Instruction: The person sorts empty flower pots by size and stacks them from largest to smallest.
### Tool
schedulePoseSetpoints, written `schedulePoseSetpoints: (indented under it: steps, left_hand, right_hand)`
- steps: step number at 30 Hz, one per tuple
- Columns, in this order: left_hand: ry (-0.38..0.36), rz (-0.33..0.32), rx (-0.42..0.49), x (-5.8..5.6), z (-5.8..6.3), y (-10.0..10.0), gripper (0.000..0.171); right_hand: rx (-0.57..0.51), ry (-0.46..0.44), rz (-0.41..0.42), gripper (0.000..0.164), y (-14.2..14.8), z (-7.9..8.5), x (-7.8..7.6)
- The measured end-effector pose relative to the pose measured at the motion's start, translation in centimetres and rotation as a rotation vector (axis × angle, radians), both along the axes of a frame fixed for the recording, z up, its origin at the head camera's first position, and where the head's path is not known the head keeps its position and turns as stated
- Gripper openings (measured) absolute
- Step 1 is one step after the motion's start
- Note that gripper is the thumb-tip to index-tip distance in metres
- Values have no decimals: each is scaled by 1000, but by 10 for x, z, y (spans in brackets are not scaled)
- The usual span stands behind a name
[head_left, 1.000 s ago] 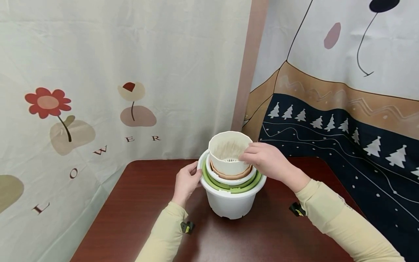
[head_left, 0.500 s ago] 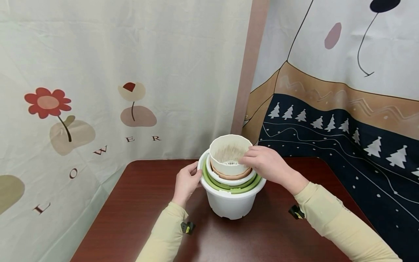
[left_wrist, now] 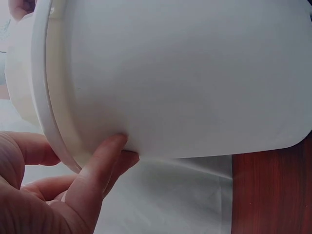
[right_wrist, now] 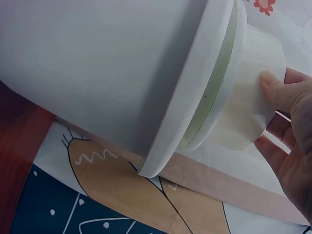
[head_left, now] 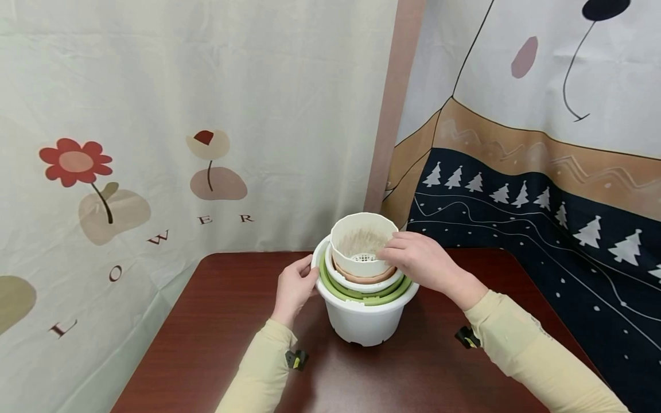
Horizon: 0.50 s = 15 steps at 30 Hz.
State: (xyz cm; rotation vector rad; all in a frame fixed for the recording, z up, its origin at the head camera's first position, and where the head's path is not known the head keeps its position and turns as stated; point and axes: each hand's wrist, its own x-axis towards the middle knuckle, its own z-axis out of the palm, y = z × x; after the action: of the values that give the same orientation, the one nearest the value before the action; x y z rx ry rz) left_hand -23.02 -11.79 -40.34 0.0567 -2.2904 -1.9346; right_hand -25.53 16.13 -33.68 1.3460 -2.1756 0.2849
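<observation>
A large white flowerpot stands upright on the table with smaller pots nested inside it. From outside in come a green pot, a white pot rim, an orange-tan pot and a cream pot with a drainage grid in its base. The cream one rises well above the others. My left hand grips the large pot's rim at its left, thumb on top and fingers beneath, as the left wrist view shows. My right hand pinches the cream pot's right rim, thumb outside and fingers reaching inside.
The dark red-brown table extends on all sides of the pots. Behind it hangs a pale curtain with printed flowers and letters. A printed cloth with white trees hangs at the right.
The cream pot has sunk slightly into the nested pots, my right hand moving down with it. During the last half second almost nothing moves. My left hand keeps its place on the large pot's rim.
</observation>
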Motion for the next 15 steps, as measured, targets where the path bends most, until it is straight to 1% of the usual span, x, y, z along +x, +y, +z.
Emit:
schedulePoseSetpoints:
  steps: [4, 8, 11, 15]
  left_hand:
    - [-9, 1, 15, 1, 0, 0, 44]
    - [-13, 6, 7, 1, 0, 0, 44]
    - [-16, 8, -3, 1, -1, -1, 43]
    - [-17, -8, -33, 2, -1, -3, 47]
  right_hand:
    - [-46, -54, 19, 28, 4, -3, 2]
    - [-78, -63, 19, 41, 11, -5, 5]
    - [-109, -68, -6, 50, 19, -6, 9]
    - [-154, -101, -68, 55, 29, -9, 14]
